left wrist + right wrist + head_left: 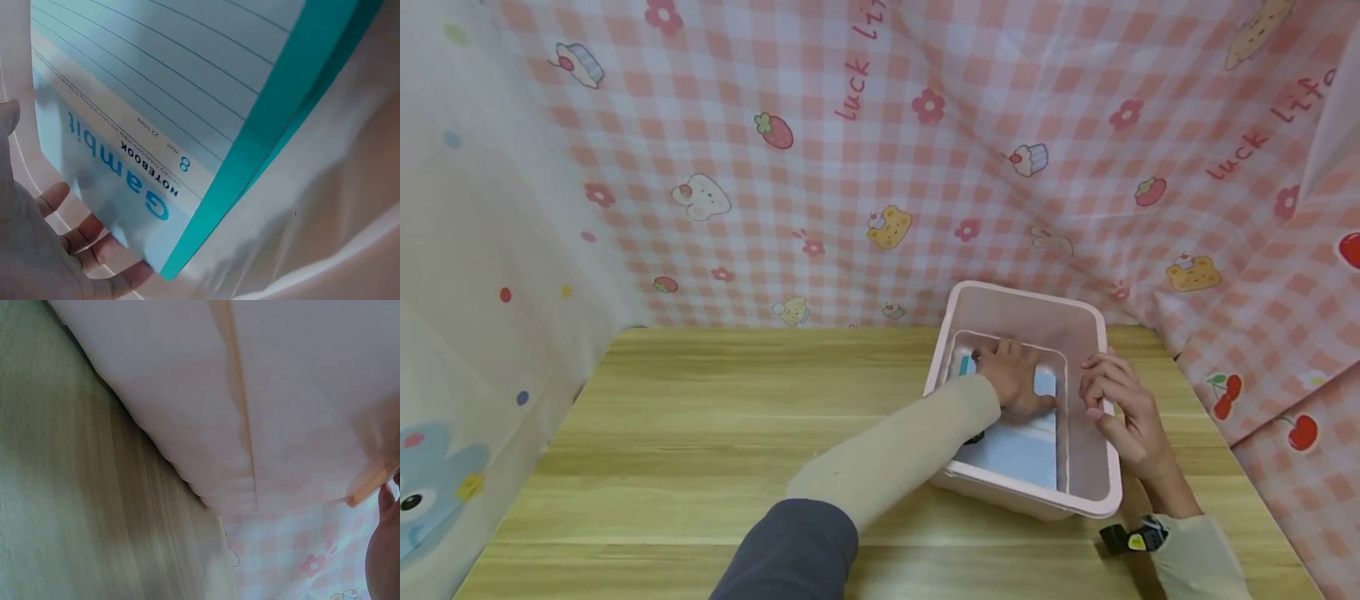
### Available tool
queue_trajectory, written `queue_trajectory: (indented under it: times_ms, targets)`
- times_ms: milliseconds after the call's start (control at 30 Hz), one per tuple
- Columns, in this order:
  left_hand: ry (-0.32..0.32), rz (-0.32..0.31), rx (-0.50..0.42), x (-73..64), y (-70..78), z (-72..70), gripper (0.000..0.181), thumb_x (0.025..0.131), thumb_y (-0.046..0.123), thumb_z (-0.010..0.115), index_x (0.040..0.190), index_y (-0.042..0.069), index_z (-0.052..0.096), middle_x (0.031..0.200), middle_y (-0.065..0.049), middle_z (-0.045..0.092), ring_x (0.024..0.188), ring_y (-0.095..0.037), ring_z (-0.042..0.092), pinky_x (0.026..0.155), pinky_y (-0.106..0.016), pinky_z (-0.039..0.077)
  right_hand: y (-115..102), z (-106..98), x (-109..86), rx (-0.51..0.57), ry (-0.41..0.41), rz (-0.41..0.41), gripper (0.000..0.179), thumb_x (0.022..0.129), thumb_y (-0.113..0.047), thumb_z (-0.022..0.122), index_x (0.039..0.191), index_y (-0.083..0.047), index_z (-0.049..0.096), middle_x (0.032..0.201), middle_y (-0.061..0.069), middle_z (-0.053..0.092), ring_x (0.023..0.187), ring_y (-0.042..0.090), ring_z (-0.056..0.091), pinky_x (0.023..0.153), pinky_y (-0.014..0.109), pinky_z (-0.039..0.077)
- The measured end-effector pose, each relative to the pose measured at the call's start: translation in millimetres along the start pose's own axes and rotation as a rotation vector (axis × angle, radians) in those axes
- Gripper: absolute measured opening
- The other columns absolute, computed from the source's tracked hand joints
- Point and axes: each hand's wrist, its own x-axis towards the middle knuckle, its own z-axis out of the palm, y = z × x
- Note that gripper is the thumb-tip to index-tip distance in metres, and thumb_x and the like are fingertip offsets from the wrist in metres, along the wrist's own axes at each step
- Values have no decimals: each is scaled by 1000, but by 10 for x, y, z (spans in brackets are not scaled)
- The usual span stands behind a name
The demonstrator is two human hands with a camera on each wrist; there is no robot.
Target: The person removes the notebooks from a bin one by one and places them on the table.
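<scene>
A pale pink plastic storage bin stands on the table's right side. Inside it lies a light blue notebook with a teal spine; the left wrist view shows "Gambit NOTEBOOK" on its cover. My left hand reaches down into the bin over the notebook, fingers spread. Up close, the left hand has its fingertips at the notebook's end edge. At the bin's right rim, my right hand holds on with curled fingers; part of the right hand shows beside the rim in the right wrist view.
The bin rests on a wood-grain table. Behind the table hangs a pink checked cloth, and a white patterned cloth hangs at the left. A black wrist camera sits on the right wrist.
</scene>
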Motion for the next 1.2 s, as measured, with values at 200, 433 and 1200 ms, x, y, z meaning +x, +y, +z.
queue_trajectory:
  times_ms: [200,433,1200]
  targets:
    - [47,-7,44,34,0,18,94,87,90,33,161,34,27,149,2,45,132,-16,42,98,-46,45,3,3,2,4,-4,-12,16,81,4,53,69,-7,53,83,10,55,110,31,52,121,44,22]
    - [54,-45,-27,-4,0,-20,99,85,93,32,157,25,38,146,-3,46,130,-19,43,98,-50,49,21,-8,-10,0,-11,10,18,85,1,55,69,-8,54,84,10,55,111,31,52,122,44,21]
    - [31,-170,-229,-53,49,-59,112,72,98,47,157,25,36,157,-1,47,148,-19,40,122,-55,31,36,-19,-42,-3,-1,30,16,77,5,53,69,-9,54,84,12,56,112,31,52,123,45,19]
